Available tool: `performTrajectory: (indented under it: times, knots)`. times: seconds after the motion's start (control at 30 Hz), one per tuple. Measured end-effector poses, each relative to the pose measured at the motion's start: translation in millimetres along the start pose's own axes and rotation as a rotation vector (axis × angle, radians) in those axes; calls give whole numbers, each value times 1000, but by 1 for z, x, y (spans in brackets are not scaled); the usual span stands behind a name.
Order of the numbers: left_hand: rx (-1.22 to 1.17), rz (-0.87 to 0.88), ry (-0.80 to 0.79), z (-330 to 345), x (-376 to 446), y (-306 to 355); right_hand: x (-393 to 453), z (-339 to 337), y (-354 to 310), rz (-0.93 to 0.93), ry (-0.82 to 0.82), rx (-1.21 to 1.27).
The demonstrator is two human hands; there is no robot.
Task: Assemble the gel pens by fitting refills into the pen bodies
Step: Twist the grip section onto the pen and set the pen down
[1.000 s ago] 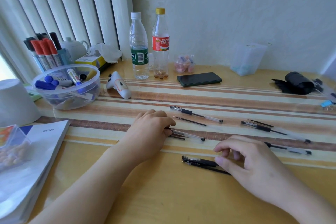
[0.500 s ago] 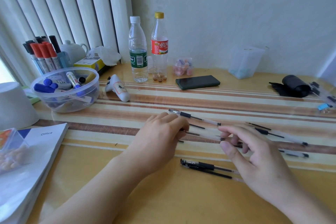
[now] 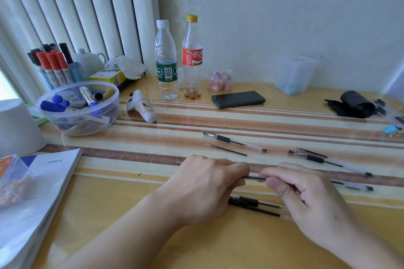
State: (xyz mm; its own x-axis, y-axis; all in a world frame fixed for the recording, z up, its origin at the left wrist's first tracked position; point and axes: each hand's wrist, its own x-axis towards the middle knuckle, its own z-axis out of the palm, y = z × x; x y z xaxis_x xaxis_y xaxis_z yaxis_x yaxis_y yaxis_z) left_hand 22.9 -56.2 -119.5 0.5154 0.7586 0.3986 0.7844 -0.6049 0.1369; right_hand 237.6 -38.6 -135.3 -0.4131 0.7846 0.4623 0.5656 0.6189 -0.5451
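My left hand (image 3: 207, 185) and my right hand (image 3: 303, 194) meet near the table's middle, both pinching one clear gel pen body (image 3: 254, 177); only a short stretch of it shows between the fingertips. Just behind lie a loose black refill (image 3: 227, 150) and a clear pen with a black grip (image 3: 234, 141). Another pen and refill (image 3: 251, 204) lie side by side under my hands. More pens (image 3: 328, 161) lie to the right, one (image 3: 354, 186) partly hidden by my right hand.
A clear bowl of markers (image 3: 78, 109) and a white cup (image 3: 17, 126) stand at the left, a stack of books (image 3: 32, 199) in front of them. Two bottles (image 3: 179, 59), a phone (image 3: 238, 98), a white controller (image 3: 142, 106) and a black pouch (image 3: 354, 104) sit farther back.
My right hand moved left from the lower pen to meet my left hand. Both hands now hold one pen body, lifted off the table between them.
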Motion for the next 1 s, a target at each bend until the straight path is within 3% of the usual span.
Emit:
performTrajectory:
  times: [0.5,0.77,0.87,1.0]
  knots:
    - [-76,-37,0,-1,1,-4,2,-11,-2,-58,9,-91]
    - [-61,-17,142,-12,-4,-15,2,-20,-4,44,65,168]
    - [-105,-15,153,-9,-4,-13,2,-19,-3,71,81,143]
    - [-173,-16,151,-7,-4,-13,2,-18,-2,-28,127,69]
